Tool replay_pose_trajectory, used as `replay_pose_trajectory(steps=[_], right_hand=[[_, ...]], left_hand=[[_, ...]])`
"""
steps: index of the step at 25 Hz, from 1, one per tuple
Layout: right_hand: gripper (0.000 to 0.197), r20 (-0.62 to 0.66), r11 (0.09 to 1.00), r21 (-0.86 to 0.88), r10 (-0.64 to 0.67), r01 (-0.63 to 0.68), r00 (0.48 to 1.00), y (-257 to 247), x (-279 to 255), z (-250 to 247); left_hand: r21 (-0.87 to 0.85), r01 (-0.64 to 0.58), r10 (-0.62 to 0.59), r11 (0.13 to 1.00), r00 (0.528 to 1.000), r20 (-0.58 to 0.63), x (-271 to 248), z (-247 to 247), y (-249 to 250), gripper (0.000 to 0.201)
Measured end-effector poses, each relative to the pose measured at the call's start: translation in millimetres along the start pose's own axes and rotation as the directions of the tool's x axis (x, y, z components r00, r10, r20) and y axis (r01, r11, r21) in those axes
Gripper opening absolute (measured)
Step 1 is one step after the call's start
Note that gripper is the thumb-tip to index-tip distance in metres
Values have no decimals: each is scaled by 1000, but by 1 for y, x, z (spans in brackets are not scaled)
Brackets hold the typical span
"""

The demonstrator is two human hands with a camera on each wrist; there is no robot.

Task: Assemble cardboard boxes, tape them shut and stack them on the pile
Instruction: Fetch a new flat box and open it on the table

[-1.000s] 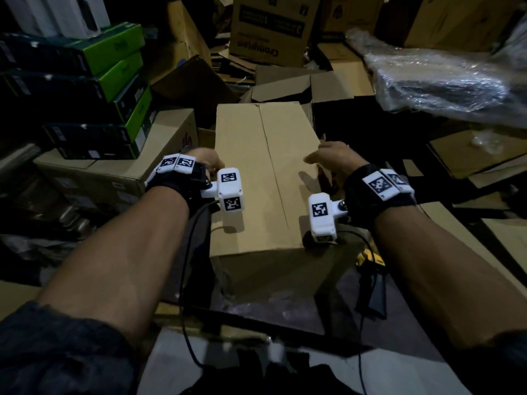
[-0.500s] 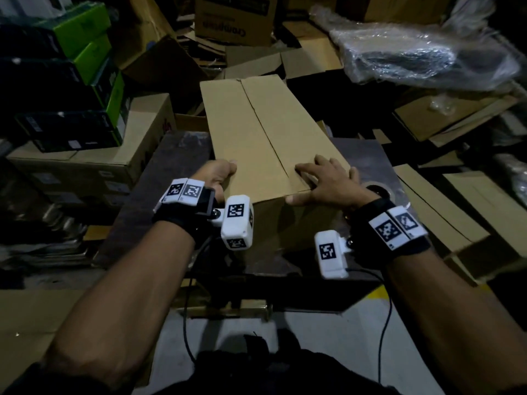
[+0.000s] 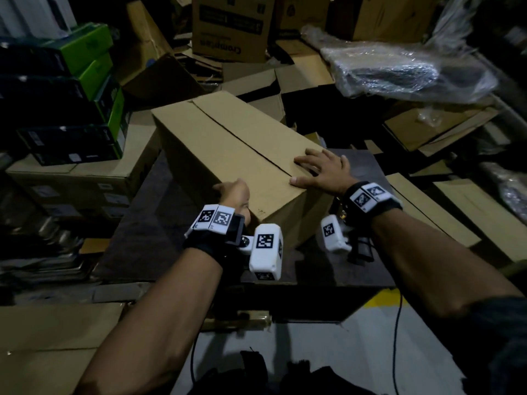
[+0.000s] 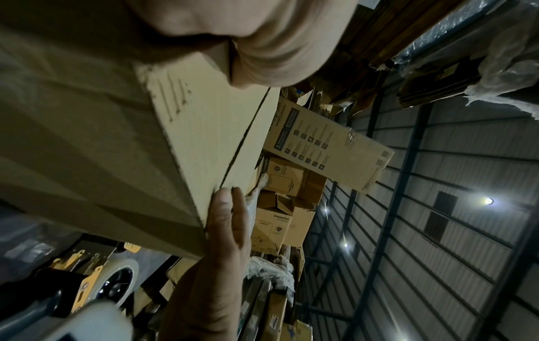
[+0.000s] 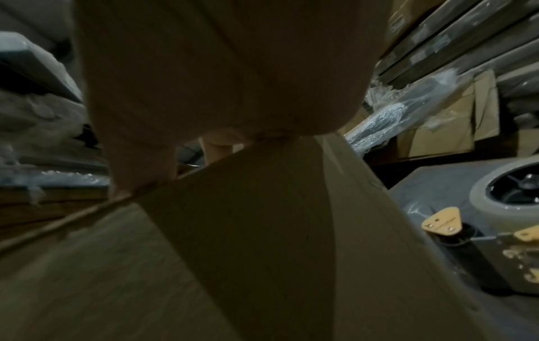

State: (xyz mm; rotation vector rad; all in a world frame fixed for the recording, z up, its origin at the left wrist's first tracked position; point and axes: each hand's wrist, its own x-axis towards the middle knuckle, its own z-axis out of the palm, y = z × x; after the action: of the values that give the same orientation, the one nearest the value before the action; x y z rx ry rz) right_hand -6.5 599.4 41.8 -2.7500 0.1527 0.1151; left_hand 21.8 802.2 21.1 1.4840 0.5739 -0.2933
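A plain cardboard box [image 3: 228,155] lies at an angle on a dark table [image 3: 159,223], its top flaps folded in with an open seam down the middle. My left hand [image 3: 233,195] holds the near-left corner, thumb on top; its fingers are hidden behind the side. In the left wrist view the palm [image 4: 277,46] lies over that corner of the box [image 4: 204,129]. My right hand [image 3: 322,172] presses flat on the top by the near end, fingers spread across the seam. A tape dispenser [image 5: 507,193] sits on the table right of the box [image 5: 262,230].
Green and black cartons [image 3: 71,89] are stacked on a big box at the left. Printed cartons [image 3: 233,27] and open boxes crowd the back. A plastic-wrapped bundle [image 3: 399,69] lies at the back right, and flat cardboard sheets [image 3: 456,218] lie right of the table.
The box has come down onto the table and turned, its far end now pointing left. My right hand moved from the box's right edge onto its top.
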Motion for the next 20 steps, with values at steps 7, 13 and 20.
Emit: replay_pose_trajectory(steps=[7, 13, 20], right_hand=[[33, -431, 577, 793, 307, 194, 849, 57, -18, 10], [38, -77, 580, 708, 630, -403, 773, 162, -31, 92], [43, 274, 558, 567, 567, -607, 777, 213, -26, 134]], left_hand=[[-5, -104, 104, 995, 995, -13, -7, -1, -13, 72], [-42, -278, 275, 960, 959, -67, -41, 5, -65, 67], [-19, -317, 310, 948, 935, -174, -53, 53, -84, 63]])
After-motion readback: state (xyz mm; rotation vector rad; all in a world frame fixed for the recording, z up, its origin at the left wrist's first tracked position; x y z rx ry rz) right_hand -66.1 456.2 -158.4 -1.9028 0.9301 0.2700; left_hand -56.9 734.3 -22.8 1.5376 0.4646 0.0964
